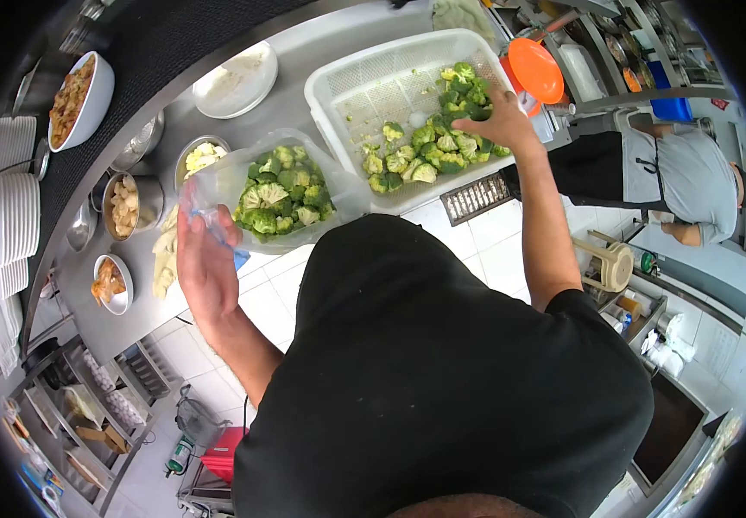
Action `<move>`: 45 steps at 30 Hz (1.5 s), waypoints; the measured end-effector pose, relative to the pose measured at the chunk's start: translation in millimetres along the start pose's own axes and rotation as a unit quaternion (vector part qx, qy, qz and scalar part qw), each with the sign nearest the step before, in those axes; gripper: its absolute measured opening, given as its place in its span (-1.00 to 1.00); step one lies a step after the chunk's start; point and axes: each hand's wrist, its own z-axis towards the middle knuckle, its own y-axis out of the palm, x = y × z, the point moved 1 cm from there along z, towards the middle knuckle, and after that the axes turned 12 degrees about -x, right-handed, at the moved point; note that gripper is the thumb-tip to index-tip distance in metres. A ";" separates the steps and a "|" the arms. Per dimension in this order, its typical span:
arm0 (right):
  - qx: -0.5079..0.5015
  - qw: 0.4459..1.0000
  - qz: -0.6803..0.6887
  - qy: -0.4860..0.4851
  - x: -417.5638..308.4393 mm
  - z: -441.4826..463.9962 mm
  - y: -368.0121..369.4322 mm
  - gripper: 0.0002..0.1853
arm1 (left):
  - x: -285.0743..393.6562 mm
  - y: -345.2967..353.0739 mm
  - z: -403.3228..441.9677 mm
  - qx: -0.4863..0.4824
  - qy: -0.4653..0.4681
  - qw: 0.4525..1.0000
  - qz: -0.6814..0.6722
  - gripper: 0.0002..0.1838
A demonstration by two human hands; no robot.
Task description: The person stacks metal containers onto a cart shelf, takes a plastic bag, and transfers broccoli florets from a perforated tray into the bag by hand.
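Observation:
My left hand [206,263] is closed on the near-left edge of a clear plastic bag [338,177]. Inside the bag lies a heap of broccoli florets [282,190]. My right hand [504,123] reaches over the right side of a white perforated basket [373,82], fingers spread and pointing left. Just beneath and beside those fingers are loose broccoli florets [429,151], gathered along the basket's near and right sides. Whether the fingertips touch a floret I cannot tell.
Left of the bag stand a bowl of yellow-white pieces [205,155], a metal pot [123,207] and a small white bowl [114,283]. White plates [235,82] lie behind. An orange bowl [535,71] sits beyond the basket. Another person [684,173] stands at right.

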 end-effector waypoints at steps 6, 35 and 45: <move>-0.001 1.000 -0.014 -0.015 -20.1 26.1 35.0 0.14 | -3.9 4.5 17.5 -0.041 -0.022 0.999 0.022 -0.39; -0.087 0.981 -0.151 -0.083 -29.6 45.4 34.5 0.13 | -9.2 10.7 17.0 -0.034 -0.018 0.999 0.012 -0.34; 0.006 0.990 0.073 -0.124 -1.3 60.8 43.7 -0.08 | -5.0 5.1 3.2 -0.024 -0.016 1.000 0.010 -0.33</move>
